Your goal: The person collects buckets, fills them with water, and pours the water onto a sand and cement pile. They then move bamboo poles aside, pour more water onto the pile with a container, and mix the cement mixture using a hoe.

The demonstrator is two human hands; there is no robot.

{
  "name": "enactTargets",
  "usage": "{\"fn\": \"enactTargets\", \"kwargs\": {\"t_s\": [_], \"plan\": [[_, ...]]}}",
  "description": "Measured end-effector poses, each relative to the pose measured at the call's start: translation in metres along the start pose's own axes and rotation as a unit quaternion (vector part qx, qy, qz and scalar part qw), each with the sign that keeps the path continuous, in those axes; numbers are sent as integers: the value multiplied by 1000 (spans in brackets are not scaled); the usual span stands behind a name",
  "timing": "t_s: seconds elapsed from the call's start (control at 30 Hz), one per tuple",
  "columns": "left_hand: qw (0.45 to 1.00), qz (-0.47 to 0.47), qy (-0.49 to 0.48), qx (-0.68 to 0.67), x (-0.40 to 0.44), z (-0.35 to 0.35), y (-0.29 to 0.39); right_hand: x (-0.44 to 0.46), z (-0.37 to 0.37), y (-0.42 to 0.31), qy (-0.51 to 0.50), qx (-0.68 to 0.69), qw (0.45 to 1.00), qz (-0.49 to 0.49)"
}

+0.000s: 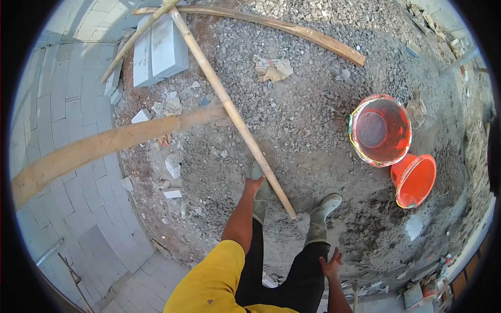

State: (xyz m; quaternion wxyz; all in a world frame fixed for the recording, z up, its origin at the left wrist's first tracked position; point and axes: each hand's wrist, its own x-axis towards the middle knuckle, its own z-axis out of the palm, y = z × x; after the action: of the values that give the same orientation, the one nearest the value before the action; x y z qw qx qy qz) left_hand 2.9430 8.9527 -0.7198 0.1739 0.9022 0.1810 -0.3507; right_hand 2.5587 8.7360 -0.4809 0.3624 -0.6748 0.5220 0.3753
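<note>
My left hand reaches down beside the long bamboo pole, in front of my left boot; its fingers are mostly hidden, so I cannot tell whether it touches the pole. The pole slants from the upper left down to the gravel between my boots. My right hand hangs near my right thigh, fingers apart and holding nothing. The right boot stands on the grey ground.
Two orange buckets are at the right. A wooden plank lies across the top. Pale blocks sit at the upper left. A thick bamboo pole crosses the left side, beside a block wall.
</note>
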Motion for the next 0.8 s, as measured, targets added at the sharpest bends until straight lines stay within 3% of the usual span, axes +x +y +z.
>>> {"fn": "enactTargets", "kwargs": {"t_s": [0.03,0.07,0.13,0.2,0.23,0.27,0.3,0.37,0.43,0.47,0.5,0.57,0.63,0.7,0.77,0.8], "plan": [[998,-47,-41,-15,21,21,-15,-25,17,16,8,-2,998,60],[981,-135,-109,-89,-15,-7,50,-21,29,21,-20,99,993,64],[995,-53,26,-79,60,71,-18,-9,27,-1,21,65,996,54],[961,23,-98,-257,73,80,-5,-25,13,-15,17,1,997,71],[959,-16,-104,-265,74,84,9,-21,14,-14,7,-4,997,79],[973,-17,12,-231,89,110,3,-15,14,-12,0,-7,997,82],[972,-19,5,-232,91,117,0,-14,13,-9,3,-10,996,88],[967,-128,26,-218,92,105,14,-11,12,-10,4,6,996,91],[976,-75,54,-199,57,91,45,-13,7,-9,6,-2,995,95],[959,-31,50,-276,43,88,48,-13,8,-9,0,-9,995,99],[937,11,48,-347,25,84,42,-16,9,-6,1,-1,997,78],[928,9,46,-369,-14,60,55,-21,7,4,118,-61,991,19],[920,3,48,-389,-57,23,77,-25,-1,4,123,-71,990,-13],[915,-5,53,-400,-83,-14,101,-42,-17,-29,145,-68,974,-160],[893,-49,-22,-446,-103,-44,121,-43,-31,-84,103,-90,963,-232],[894,-68,-35,-441,-118,-60,142,-48,-52,-119,36,-113,967,-224]]}}
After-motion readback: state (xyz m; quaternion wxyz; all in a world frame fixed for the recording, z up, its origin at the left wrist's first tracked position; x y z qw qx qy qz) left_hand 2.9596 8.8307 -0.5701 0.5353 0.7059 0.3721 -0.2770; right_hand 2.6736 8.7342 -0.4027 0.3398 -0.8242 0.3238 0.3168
